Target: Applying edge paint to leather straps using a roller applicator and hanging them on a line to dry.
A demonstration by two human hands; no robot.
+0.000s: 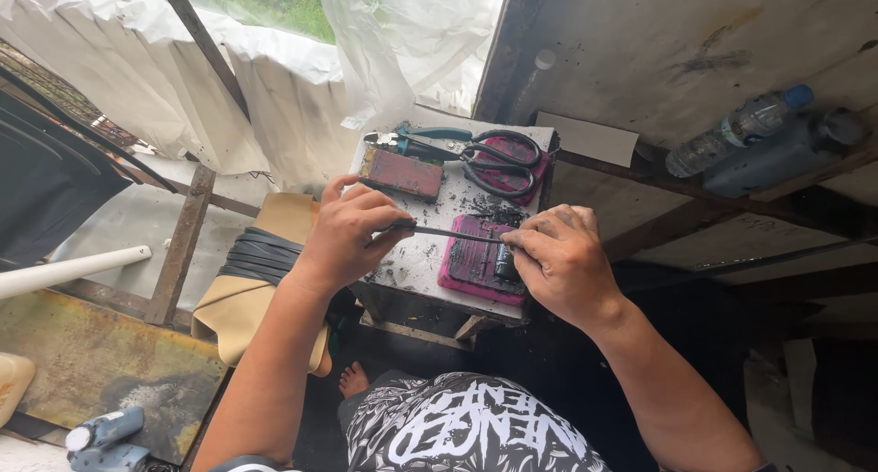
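Thin dark strip [455,234] stretched level between both hands, above small white worktop [422,257]. Left hand [347,234] pinches strip's left end, fingers curled tight. Right hand [560,257] pinches right end over pink block [476,262]; what lies under fingers possibly small blade, unclear. Block sits at worktop's near right corner. Toward worktop's far edge: second pink block [401,173], black scissors [494,156], teal pliers [416,141]. Worktop's left part bare. Beyond worktop, right: plastic bottle [736,129].

Clear bottle [737,128] — perhaps labelled — upper right.
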